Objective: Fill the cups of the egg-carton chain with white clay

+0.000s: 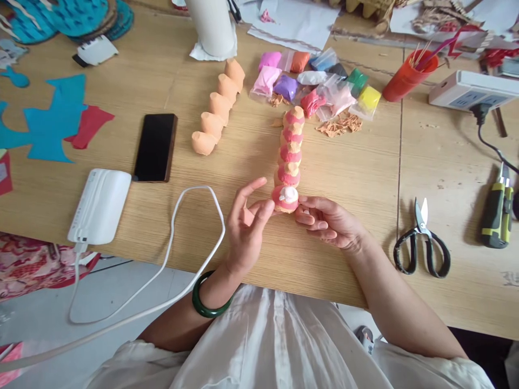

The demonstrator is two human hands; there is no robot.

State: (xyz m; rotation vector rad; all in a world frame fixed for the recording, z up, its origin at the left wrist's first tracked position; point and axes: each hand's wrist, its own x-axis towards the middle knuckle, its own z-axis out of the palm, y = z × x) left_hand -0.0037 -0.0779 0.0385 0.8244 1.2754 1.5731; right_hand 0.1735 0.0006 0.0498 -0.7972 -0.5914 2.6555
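A segmented caterpillar-like clay figure [289, 151] in orange with pink bands lies on the wooden table [348, 178], pointing away from me. Its near end carries a small white blob. My left hand [245, 229] has its fingers spread, and its thumb and a fingertip touch the left side of that near end. My right hand [326, 220] rests on the table to the right of it, fingers curled loosely, fingertips against the near end. A plain orange segmented figure [218, 107] lies further left.
Bags of coloured clay [314, 81] lie behind the figure. A black phone [155, 147], a white power bank [100, 205] with cable sit left. Scissors [421, 243], a green-handled tool [497, 208], a red cup [407, 78] and a power strip [472, 89] are right.
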